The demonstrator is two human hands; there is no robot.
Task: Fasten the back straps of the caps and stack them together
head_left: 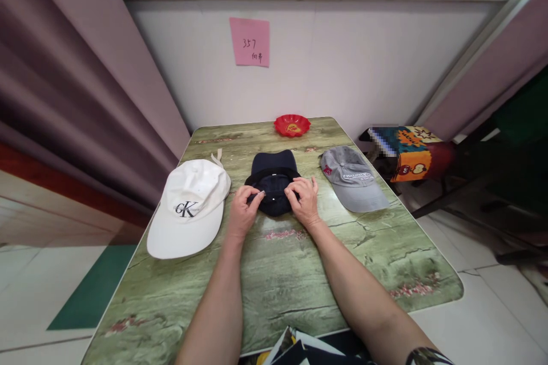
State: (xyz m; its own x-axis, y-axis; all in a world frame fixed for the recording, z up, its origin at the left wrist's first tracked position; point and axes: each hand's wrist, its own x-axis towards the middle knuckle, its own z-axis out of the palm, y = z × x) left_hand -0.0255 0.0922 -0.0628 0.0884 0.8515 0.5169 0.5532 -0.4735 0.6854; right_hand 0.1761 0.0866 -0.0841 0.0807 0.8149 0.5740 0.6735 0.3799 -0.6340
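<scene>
Head view: a dark navy cap (274,182) is held by its rear edge, pinched between thumb and fingers of the left hand (245,208) and of the right hand (305,199); whether a strap end is also caught there cannot be told. The cap lies directly between and just beyond the two grips, its hollow turned up — its long axis, brim to back, is pointed away from the body and crosses the line joining the hands, so neither hand is clearly nearer. Left of the grip, little room is left by a white cap (190,205), just beside the left hand. Right of it, a wider gap is kept by a gray cap (353,179). Beyond the brim, a red dish (292,125) is set near the far edge of the table (282,279) — the broadest stretch of tabletop is found on the near side, between the forearms.
</scene>
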